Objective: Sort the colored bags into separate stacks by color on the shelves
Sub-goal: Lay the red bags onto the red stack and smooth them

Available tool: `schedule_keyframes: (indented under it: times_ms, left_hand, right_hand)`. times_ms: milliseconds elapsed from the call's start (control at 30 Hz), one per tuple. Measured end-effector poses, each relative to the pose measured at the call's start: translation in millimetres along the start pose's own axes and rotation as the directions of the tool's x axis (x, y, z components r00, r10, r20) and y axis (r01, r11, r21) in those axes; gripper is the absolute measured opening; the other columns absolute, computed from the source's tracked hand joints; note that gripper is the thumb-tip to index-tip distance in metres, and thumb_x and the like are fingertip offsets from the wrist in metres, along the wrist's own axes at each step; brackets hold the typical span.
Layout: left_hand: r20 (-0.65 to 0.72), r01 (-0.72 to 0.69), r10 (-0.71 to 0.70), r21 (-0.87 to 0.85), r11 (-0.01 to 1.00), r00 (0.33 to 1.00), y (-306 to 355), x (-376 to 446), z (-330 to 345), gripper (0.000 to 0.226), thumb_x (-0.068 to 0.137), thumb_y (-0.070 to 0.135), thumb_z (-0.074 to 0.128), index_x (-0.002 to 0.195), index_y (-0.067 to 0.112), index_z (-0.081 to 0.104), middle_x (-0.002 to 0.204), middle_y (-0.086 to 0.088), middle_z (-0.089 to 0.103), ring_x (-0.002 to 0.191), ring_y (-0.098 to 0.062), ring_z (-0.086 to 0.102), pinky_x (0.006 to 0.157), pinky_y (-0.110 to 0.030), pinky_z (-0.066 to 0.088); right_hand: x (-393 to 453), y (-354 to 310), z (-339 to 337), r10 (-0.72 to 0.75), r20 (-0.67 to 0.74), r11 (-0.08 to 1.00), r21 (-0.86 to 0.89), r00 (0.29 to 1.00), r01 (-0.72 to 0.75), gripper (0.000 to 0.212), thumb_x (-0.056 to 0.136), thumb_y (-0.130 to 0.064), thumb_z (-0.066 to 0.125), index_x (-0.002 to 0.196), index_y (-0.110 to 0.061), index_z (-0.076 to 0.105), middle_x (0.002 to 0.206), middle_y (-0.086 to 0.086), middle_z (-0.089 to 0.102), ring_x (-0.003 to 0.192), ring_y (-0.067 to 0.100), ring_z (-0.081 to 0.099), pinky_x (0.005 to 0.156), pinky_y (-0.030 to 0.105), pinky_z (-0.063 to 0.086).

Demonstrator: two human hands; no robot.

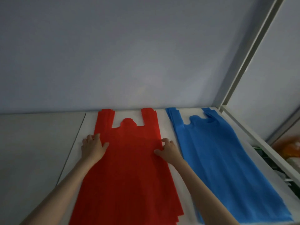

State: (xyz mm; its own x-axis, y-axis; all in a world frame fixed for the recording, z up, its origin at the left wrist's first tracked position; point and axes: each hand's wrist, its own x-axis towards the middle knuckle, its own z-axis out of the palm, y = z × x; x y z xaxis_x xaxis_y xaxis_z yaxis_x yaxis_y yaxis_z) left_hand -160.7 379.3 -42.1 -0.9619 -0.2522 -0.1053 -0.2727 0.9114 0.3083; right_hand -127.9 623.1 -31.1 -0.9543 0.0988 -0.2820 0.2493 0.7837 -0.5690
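A stack of red bags (129,159) lies flat on the white shelf (167,127), handles pointing to the back wall. To its right lies a stack of blue bags (219,151), also flat with handles at the back. My left hand (93,147) rests on the red stack's left edge, fingers spread and curled over the edge. On the red stack's right edge, my right hand (168,151) has its fingers bent and pinches the top bag's edge.
A grey-white wall rises behind the shelf. A white frame post (243,62) and rail bound the shelf on the right. Beyond the rail lie an orange object (290,148) and dark clutter. A grey panel (35,151) adjoins the shelf on the left.
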Motion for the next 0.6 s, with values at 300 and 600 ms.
schedule_keyframes:
  times_ms: [300, 600]
  left_hand:
    - [0.176, 0.281, -0.279, 0.017, 0.96, 0.944, -31, -54, -4, 0.065, 0.089, 0.039, 0.059, 0.135, -0.001, 0.036, 0.138, -0.024, 0.043, 0.128, -0.036, 0.044, 0.102, -0.036, 0.04]
    - [0.022, 0.173, -0.172, -0.196, 0.965, 0.985, -39, -67, 3, 0.047, 0.088, 0.025, 0.063, 0.127, 0.001, 0.053, 0.126, -0.021, 0.057, 0.114, -0.035, 0.057, 0.094, -0.04, 0.048]
  right_hand:
    - [-18, 19, 0, 0.012, 0.136, 0.999, -0.041, 0.991, -0.007, 0.046, 0.089, -0.02, 0.056, 0.127, -0.001, 0.037, 0.123, 0.017, 0.05, 0.095, 0.026, 0.058, 0.081, 0.034, 0.052]
    - [-35, 21, 9, -0.043, 0.097, 0.996, -0.077, 0.994, 0.051, 0.058, 0.089, -0.027, 0.058, 0.136, -0.006, 0.031, 0.136, 0.015, 0.038, 0.123, 0.03, 0.045, 0.099, 0.037, 0.044]
